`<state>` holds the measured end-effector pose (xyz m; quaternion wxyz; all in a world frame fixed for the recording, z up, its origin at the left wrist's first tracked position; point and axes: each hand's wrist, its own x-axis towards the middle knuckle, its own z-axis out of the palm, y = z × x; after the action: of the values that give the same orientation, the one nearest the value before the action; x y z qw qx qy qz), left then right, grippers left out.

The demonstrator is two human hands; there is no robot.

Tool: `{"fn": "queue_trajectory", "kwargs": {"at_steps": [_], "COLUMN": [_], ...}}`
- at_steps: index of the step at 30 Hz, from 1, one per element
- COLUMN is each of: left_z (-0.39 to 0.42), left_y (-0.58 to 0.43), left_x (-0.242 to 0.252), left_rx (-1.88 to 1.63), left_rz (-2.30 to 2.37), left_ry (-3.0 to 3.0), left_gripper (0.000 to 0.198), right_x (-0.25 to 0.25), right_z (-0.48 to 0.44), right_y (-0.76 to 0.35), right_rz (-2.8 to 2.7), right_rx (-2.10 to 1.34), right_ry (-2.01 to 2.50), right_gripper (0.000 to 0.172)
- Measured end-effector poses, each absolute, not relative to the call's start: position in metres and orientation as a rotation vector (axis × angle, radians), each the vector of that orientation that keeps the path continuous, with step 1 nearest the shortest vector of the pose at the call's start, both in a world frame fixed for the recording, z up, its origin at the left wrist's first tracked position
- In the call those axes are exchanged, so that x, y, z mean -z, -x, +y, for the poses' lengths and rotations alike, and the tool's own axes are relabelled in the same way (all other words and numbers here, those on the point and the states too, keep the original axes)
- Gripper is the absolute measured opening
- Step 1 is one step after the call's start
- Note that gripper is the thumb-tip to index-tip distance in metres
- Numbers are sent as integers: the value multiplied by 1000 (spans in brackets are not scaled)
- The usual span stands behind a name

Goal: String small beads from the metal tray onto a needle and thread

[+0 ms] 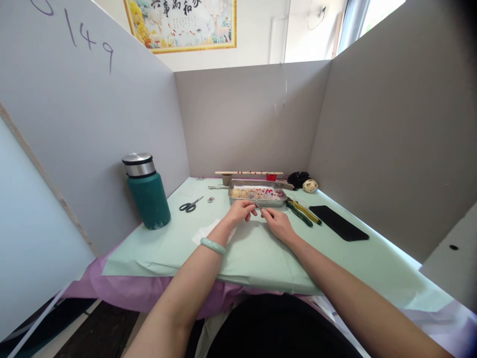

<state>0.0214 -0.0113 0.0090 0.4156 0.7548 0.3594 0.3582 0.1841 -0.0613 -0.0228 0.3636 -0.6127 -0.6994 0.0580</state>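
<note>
In front of a metal tray of small tan, red and pink beads, my two hands meet. My left hand, with a pale green bangle on its wrist, is closed in a pinch at one end of a small, thin, dark piece. My right hand pinches the other end. The piece is too small to name. Under my left wrist lies a white tissue. To the right of the tray rest pliers with green handles and pliers with yellow handles.
A green bottle stands at the left, with black-handled scissors beside it. Behind the tray are a bead-dotted stick, a small cup and a red container. At right lies a black slab. Grey partitions enclose the table.
</note>
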Motion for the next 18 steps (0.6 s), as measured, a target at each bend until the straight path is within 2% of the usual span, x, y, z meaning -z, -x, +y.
{"fn": "queue_trajectory", "kwargs": {"at_steps": [11, 18], "left_z": [-14, -17], "left_y": [-18, -25], "left_x": [-11, -14], "left_rx": [-785, -845], "left_rz": [1143, 1005], "left_ry": [-1990, -1966], "left_gripper": [30, 14], "right_x": [18, 18], "right_z": [-66, -66], "right_y": [-176, -178], "right_rz": [-1813, -1790], "right_rx": [-55, -35], "right_ry": [1685, 1720], "right_gripper": [24, 25]}}
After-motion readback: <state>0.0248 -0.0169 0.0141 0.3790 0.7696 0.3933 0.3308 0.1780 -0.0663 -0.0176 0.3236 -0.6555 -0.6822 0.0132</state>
